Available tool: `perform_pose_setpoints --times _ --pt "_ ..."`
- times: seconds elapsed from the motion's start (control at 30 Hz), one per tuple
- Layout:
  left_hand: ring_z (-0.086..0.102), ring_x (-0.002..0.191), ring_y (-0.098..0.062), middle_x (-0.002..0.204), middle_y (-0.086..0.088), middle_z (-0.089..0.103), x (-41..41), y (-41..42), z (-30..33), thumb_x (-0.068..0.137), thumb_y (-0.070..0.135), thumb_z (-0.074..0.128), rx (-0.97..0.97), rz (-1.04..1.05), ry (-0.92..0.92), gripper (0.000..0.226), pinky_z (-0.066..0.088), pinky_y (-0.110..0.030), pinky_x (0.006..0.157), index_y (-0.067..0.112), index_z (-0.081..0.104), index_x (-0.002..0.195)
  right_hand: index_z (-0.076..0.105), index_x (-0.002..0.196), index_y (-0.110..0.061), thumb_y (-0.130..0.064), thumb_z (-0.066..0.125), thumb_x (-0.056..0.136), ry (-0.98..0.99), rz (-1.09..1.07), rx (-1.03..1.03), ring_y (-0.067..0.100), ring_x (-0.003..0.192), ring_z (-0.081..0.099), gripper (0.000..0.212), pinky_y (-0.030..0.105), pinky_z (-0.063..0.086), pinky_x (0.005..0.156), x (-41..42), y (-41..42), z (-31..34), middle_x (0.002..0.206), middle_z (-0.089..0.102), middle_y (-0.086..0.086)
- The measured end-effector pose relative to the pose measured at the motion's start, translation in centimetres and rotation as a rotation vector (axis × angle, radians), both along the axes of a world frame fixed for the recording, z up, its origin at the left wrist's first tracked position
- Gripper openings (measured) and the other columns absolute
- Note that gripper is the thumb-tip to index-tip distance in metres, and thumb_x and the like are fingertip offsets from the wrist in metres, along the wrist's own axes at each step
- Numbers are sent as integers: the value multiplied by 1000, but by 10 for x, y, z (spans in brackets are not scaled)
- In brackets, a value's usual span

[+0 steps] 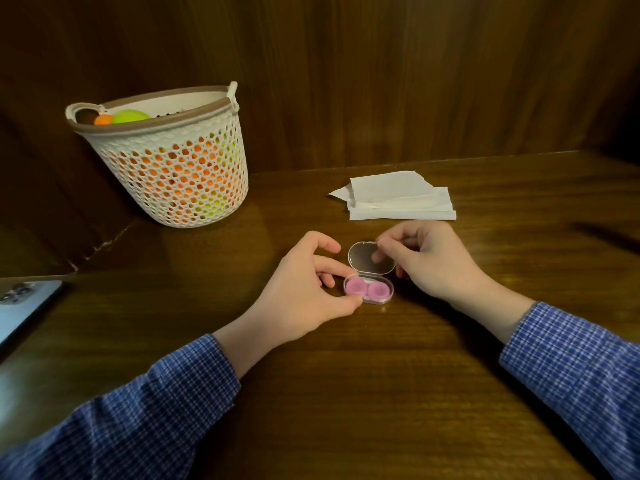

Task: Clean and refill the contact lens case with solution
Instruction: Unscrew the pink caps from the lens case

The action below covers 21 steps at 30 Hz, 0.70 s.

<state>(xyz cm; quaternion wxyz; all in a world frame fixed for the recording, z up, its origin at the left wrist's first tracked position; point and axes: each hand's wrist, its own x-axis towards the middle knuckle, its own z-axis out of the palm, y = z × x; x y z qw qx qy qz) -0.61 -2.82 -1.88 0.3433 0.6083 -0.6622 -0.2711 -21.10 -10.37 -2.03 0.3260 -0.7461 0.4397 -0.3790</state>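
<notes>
Here, at a dark wooden bench (381, 393), a person's two hands work on one small clear contact lens case (369, 289) lying near the middle of the surface. The left hand (304, 289) pinches the case's base at its left end between thumb and forefinger, apparently to keep it from sliding. The right hand (433, 261) pinches the upper edge of the hinged lid (371, 258), which stands open and tilted back, evidently so that the inside can be reached. Two pink round wells (366, 288) sit side by side in the base; whether they are capped or hold liquid cannot be told. Just beyond the case lies one small stack of white tissues (398, 199), seemingly set within reach for wiping. One white mesh basket (173, 161) with a brown rim stands farther left against the wood-panelled wall, orange and green things showing through it. One phone (24, 306) lies at the left edge. No solution bottle is visible, so cleaning looks barely begun.
</notes>
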Motion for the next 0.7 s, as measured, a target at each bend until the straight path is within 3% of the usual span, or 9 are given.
perform_pose_setpoints --times 0.13,0.23,0.3,0.4,0.5,0.7 --pt "65 89 4 100 19 76 -3 1 0 71 31 95 13 23 1 72 50 -8 67 35 49 127 74 88 -34 -25 67 97 9 -43 11 4 62 68 14 12 52 56 1 0 -2 81 75 -15" --pt "66 89 1 99 18 75 -4 1 0 70 32 95 18 50 11 78 50 -7 68 35 44 129 68 99 -35 -28 72 94 6 -122 -54 6 78 69 10 19 57 68 0 5 0 91 70 -16" --pt "67 91 -3 98 17 74 -3 0 1 70 32 95 20 66 14 82 50 -8 69 35 42 132 65 96 -39 -30 74 90 -17 -135 -169 2 82 66 14 13 54 66 -4 12 5 88 68 -19" --pt "66 94 -3 97 17 74 -1 -1 1 69 32 96 29 66 23 85 50 -11 72 33 41 134 70 88 -37 -29 74 86 -4 27 -245 4 78 65 9 12 51 64 -9 22 10 78 69 -15" --pt "66 95 -1 97 17 73 1 -1 1 68 32 96 37 49 16 85 49 -13 75 33 43 135 72 89 -41 -40 74 82 170 169 -187 3 74 66 7 15 52 61 -8 26 9 76 71 -16" --pt "66 94 -3 101 18 72 3 -2 2 72 34 94 26 4 -28 70 50 -12 71 35 52 128 75 99 -39 -52 69 82 321 185 -144 0 78 63 23 17 51 57 -6 22 4 78 70 -16"
